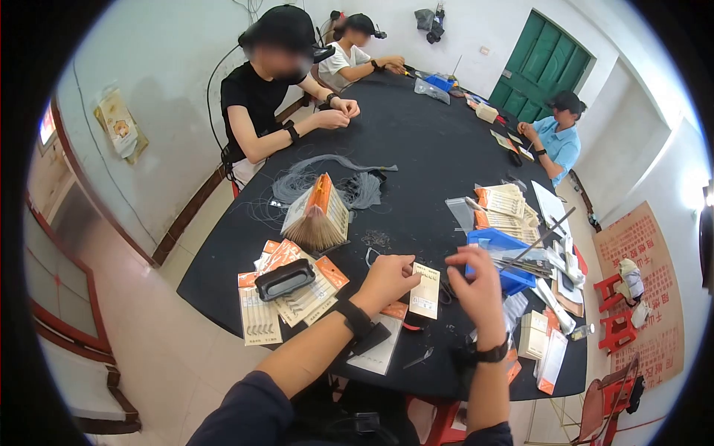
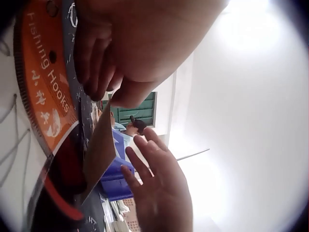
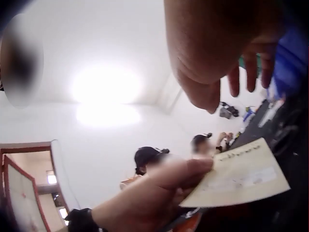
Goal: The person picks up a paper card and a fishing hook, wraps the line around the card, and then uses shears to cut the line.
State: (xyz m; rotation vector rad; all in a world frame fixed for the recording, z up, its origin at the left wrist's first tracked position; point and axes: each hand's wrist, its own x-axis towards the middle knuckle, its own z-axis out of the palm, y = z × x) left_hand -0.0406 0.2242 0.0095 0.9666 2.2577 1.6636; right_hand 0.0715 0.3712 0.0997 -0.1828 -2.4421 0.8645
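My left hand [image 1: 387, 284] pinches a small cream card [image 1: 425, 296] by its left edge, between thumb and fingers. A row of small dark hooks runs along the top of the card [image 3: 239, 176], and a pale label strip lies lower on it. To the right of the card my right hand [image 1: 477, 291] is raised with its fingers spread and loosely bent, holding nothing. In the left wrist view the card [image 2: 100, 150] appears nearly edge-on, with the right hand [image 2: 161, 181] beyond it. Under the left wrist lies an orange-and-white fishing hook packet [image 1: 375, 349].
Orange-topped hook packets [image 1: 256, 316] lie at the left under a black oval case [image 1: 285, 279]. Behind them stand a fanned packet bundle [image 1: 318, 219] and coiled grey line [image 1: 364, 189]. A blue bin [image 1: 483, 239] with tools sits at the right. Several people sit around the black table [image 1: 416, 156].
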